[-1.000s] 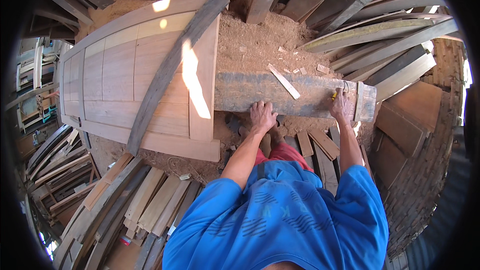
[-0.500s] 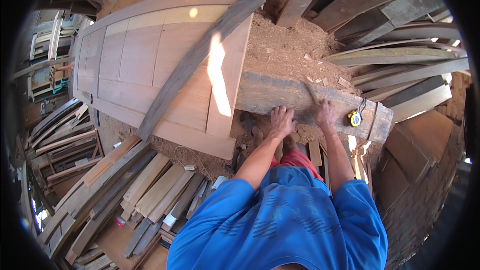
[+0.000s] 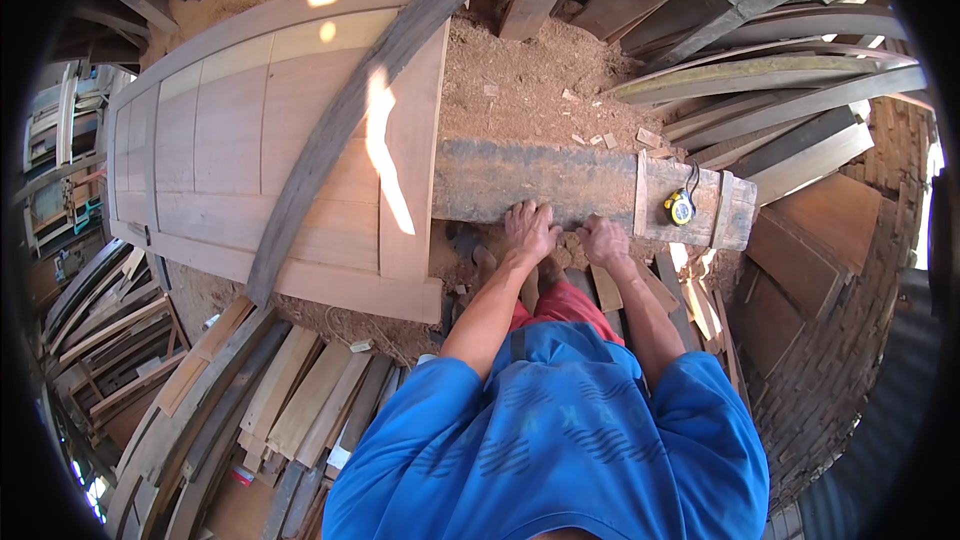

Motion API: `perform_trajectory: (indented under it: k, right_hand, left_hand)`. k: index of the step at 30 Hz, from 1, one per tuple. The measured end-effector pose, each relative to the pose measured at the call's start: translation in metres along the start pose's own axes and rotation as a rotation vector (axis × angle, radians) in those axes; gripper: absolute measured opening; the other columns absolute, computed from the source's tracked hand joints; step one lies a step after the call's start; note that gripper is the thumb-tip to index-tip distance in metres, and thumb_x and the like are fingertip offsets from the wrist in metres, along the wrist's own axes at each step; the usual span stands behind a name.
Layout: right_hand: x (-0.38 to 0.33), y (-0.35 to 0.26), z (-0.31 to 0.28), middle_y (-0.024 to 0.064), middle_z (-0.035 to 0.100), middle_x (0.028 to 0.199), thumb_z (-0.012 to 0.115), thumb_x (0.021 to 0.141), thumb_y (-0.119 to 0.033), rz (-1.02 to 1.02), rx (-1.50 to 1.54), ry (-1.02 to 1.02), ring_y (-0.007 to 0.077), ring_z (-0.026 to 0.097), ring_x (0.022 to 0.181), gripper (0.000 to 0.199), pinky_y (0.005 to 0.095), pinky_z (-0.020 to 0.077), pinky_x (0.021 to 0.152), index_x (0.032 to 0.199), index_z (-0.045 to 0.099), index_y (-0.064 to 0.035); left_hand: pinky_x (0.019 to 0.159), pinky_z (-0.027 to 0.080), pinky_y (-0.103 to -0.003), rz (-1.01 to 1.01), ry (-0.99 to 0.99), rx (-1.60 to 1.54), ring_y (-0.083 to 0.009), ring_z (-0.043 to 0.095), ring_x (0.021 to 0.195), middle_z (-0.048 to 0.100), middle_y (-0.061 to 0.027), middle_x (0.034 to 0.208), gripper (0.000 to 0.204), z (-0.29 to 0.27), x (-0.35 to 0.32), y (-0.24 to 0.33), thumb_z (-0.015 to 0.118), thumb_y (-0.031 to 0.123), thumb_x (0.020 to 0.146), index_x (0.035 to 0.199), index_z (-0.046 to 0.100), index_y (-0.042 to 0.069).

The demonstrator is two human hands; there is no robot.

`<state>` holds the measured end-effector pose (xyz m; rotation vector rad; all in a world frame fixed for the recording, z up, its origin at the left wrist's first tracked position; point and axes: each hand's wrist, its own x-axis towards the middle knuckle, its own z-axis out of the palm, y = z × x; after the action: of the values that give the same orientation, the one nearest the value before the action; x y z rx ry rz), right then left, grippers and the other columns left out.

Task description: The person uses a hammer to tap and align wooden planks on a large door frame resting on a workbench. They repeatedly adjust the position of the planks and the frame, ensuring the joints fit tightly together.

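Observation:
A long weathered plank [image 3: 590,175] lies crosswise in front of me. On its near edge rests my left hand [image 3: 532,230], open, its fingers spread over the top surface. Close beside it, my right hand [image 3: 606,240] is closed at the same edge, fingers curled; anything inside them is hidden. A thin wooden strip [image 3: 641,194] lies across the plank to the right of my right hand. Farther right are a yellow and black tape measure [image 3: 679,207] with a dark strap and a second wooden strip [image 3: 722,209].
At left lies a large panelled wooden door [image 3: 230,180], crossed diagonally by a dark curved beam [image 3: 340,130]. Sawdust [image 3: 530,80] and offcuts cover the ground beyond the plank. Curved timbers [image 3: 760,75] pile up at far right; cut boards [image 3: 310,390] lie at near left.
My right hand has let go of the thin strip, which now lies across the plank, and has moved left and nearer to me, beside my left hand. The view has shifted right.

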<state>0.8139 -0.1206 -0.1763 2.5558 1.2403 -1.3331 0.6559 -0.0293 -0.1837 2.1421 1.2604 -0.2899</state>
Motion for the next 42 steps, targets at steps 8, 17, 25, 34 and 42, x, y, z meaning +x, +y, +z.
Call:
perform_trajectory:
  k: [8,17,25,34,42]
  right_hand:
    - [0.013,-0.025,0.017,0.0201,0.072,0.095,0.066,0.087,-0.036,0.003,0.037,0.071,0.0397,0.068,0.096,0.03,0.049,0.0531,0.085,0.094,0.072,-0.0071]
    - [0.029,-0.053,0.025,0.0233,0.07,0.086,0.065,0.087,-0.033,-0.065,0.087,0.076,0.0406,0.069,0.089,0.029,0.0493,0.054,0.081,0.09,0.073,-0.0052]
    - [-0.005,-0.067,0.03,0.0259,0.069,0.095,0.065,0.085,-0.03,0.026,0.024,0.075,0.042,0.066,0.098,0.029,0.0493,0.0516,0.086,0.095,0.071,-0.0028]
    - [-0.012,-0.104,0.057,0.0273,0.068,0.106,0.063,0.086,-0.03,0.006,0.018,0.098,0.043,0.064,0.105,0.033,0.0493,0.0502,0.091,0.097,0.069,0.0006]
    - [-0.021,-0.106,0.054,0.0267,0.069,0.092,0.065,0.083,-0.03,-0.049,0.039,0.164,0.0412,0.067,0.093,0.03,0.048,0.0519,0.086,0.085,0.07,0.0]
  left_hand:
    - [0.088,0.043,-0.049,0.09,0.088,-0.032,-0.034,0.055,0.105,0.06,-0.012,0.104,0.033,0.001,0.007,-0.007,0.083,0.029,0.072,0.094,0.064,0.012]
    - [0.115,0.027,-0.056,-0.333,0.599,-0.114,-0.0459,0.035,0.139,0.037,-0.0316,0.149,0.1,-0.211,0.032,-0.195,0.085,0.039,0.073,0.148,0.032,0.0]
    - [0.121,0.02,-0.053,-0.728,0.231,0.288,-0.0413,0.021,0.149,0.019,-0.025,0.162,0.117,-0.309,-0.021,-0.363,0.084,0.045,0.074,0.158,0.012,0.006]
    - [0.113,0.035,-0.051,-0.568,0.113,0.285,-0.0411,0.037,0.138,0.042,-0.0236,0.148,0.105,-0.358,-0.035,-0.408,0.087,0.042,0.069,0.149,0.031,0.002]
    - [0.105,0.045,-0.047,-0.414,0.145,0.116,-0.0394,0.053,0.123,0.055,-0.027,0.133,0.094,-0.351,-0.073,-0.394,0.085,0.04,0.064,0.138,0.044,-0.001]
